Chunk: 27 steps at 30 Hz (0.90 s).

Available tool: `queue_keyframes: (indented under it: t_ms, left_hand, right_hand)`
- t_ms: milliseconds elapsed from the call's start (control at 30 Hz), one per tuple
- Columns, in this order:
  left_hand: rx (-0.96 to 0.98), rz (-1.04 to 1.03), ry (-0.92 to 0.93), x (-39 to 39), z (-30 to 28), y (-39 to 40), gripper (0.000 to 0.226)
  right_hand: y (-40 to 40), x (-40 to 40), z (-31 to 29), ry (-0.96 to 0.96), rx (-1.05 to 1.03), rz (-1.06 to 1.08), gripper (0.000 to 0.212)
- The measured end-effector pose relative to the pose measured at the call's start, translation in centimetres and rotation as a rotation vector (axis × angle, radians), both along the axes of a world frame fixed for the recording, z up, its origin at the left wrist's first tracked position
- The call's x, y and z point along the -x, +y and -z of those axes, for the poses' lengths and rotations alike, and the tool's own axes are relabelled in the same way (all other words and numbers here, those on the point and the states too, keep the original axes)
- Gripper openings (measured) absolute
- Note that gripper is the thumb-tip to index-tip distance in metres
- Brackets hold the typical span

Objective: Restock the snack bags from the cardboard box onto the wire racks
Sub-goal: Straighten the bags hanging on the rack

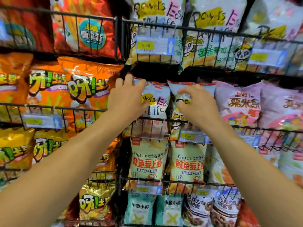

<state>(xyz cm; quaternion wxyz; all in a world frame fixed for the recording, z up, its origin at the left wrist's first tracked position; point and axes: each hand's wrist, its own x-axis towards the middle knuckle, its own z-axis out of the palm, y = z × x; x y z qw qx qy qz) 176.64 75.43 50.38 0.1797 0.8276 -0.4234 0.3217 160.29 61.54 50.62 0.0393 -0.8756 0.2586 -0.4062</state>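
Observation:
Two pale blue "Powers Eos Life" snack bags stand side by side in the middle wire rack [154,119]. My left hand [127,97] grips the top left corner of the left bag [157,102], fingers curled over its upper edge. My right hand [195,104] pinches the front of the right bag [193,88] near its top. Both bags sit upright behind the rack's front wire. The cardboard box is out of sight.
Wire racks full of snack bags cover the whole wall: orange bags [78,89] at the left, pink bags [241,105] at the right, more pale blue bags [157,30] above, cream bags [147,161] below. Price tags [191,136] hang on the front wires.

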Motion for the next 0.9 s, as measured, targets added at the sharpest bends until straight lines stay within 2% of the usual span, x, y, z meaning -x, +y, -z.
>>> queue_keyframes:
  t_ms: [33,100,167,267,333,433,533,700,833,900]
  left_hand:
    - [0.057,0.064,-0.017,0.8,0.0,-0.5,0.066]
    - [0.083,0.266,-0.013,2.9,0.3,-2.4,0.056]
    - [-0.037,0.377,-0.045,5.0,1.0,-5.1,0.054]
    - [-0.257,0.305,-0.061,6.6,1.9,-8.3,0.055]
    - [-0.278,0.270,-0.024,6.8,1.9,-8.7,0.052]
    - [-0.153,0.328,-0.016,6.6,0.3,-7.1,0.054]
    - [0.100,0.442,0.044,6.2,-3.2,-4.3,0.052]
    - [0.468,0.434,0.029,5.3,-9.2,-0.1,0.039]
    - [0.579,0.383,-0.022,2.6,-13.0,0.7,0.041]
    - [0.567,0.271,-0.115,1.1,-14.5,0.6,0.051]
  right_hand:
    - [-1.3,1.0,0.0,-0.007,-0.009,0.045,0.043]
    - [-3.6,2.4,0.2,0.111,-0.072,0.106,0.053]
    - [-4.9,3.0,0.5,0.229,-0.121,0.118,0.058]
    - [-5.5,3.3,1.0,0.229,-0.133,0.095,0.059]
    - [-5.6,3.7,0.8,0.244,-0.095,0.109,0.060]
    - [-5.1,4.3,-0.9,0.185,-0.005,0.115,0.052]
    - [-3.2,4.1,-4.1,0.024,0.057,-0.019,0.040]
    - [1.0,1.8,-9.7,-0.185,0.185,-0.153,0.030]
    - [2.5,-0.5,-13.5,-0.308,0.189,-0.256,0.039]
    - [2.9,-1.7,-15.2,-0.299,0.236,-0.207,0.047]
